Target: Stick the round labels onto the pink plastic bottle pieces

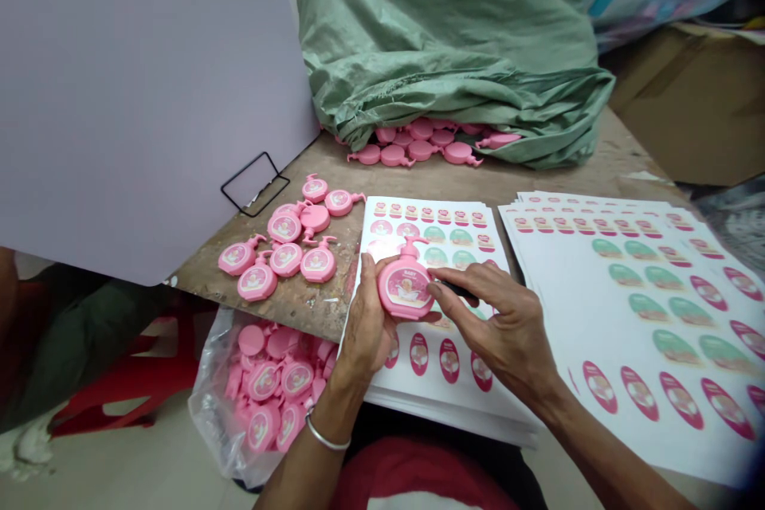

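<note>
My left hand (366,327) grips a pink "BABY" pump bottle (406,292); my right hand (508,323) pinches a black tool (459,290), best used lightly.

Pink pump bottle (394,307) was rounded, flat-based, gripped in left hand (364,327), thumb along its side. Pink label (407,284), with "BABY" above small picture, faced wearer; pump head (409,249) pointed away from left wrist, nozzle turned toward right-hand side. Slim dark tool (463,292) lay in right hand (505,319), just beside bottle's edge; contact was unclear.
</note>
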Action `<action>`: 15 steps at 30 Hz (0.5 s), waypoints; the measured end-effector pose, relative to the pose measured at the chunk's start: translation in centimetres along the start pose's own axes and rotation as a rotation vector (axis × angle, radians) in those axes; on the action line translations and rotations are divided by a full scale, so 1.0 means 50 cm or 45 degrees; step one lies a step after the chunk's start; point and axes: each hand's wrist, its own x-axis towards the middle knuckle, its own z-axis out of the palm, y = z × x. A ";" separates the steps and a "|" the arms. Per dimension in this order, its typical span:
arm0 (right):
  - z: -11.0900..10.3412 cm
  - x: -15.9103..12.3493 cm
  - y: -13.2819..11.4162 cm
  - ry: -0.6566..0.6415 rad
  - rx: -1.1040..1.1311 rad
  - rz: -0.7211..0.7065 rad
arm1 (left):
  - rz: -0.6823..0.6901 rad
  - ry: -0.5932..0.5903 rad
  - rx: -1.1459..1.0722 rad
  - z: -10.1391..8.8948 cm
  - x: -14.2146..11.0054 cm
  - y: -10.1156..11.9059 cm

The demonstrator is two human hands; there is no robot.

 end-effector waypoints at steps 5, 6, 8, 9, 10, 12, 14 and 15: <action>0.005 -0.002 0.000 0.016 -0.012 -0.013 | 0.043 -0.072 0.040 0.002 -0.007 0.005; 0.005 -0.002 0.002 0.015 -0.034 -0.025 | 0.071 -0.104 0.077 0.001 -0.009 0.006; 0.003 -0.002 0.007 -0.004 -0.135 -0.070 | 0.116 -0.169 0.153 -0.003 -0.013 0.008; 0.000 -0.001 0.012 -0.023 -0.219 -0.095 | 0.123 -0.190 0.175 -0.005 -0.015 0.009; -0.005 0.000 0.016 -0.036 -0.324 -0.108 | 0.109 -0.204 0.181 -0.007 -0.016 0.010; -0.015 0.005 0.025 -0.004 -0.526 -0.075 | 0.042 -0.227 0.166 -0.011 -0.018 0.011; -0.021 0.013 0.030 0.063 -0.529 0.020 | -0.025 -0.254 0.146 -0.013 -0.019 0.011; -0.019 0.018 0.029 0.064 -0.423 0.071 | -0.048 -0.275 0.145 -0.013 -0.020 0.011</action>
